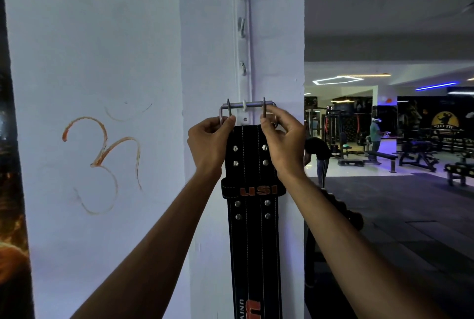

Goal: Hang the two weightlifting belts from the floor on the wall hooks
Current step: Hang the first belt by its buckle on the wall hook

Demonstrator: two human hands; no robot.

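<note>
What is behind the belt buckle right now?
The lowest white hook pokes through the buckle, with the rail and wall behind. Both hands cover the buckle's lower corners.

Both bare forearms are raised from the lower frame edge and angled inward and up, converging at mid-frame. The left hand (pixel 209 143) is seen from the back, wrist bent slightly, fingers curled in, thumb and forefinger pinched at the top right of the fist. The right hand (pixel 283 140) is held level with it, just apart, back of hand shown, fingers curled, thumb and index tip pressed together at its upper left. Both pinches are closed on the belt buckle (pixel 247 107), one at each end. Palms are turned away from the camera. The elbows are out of view.
</note>
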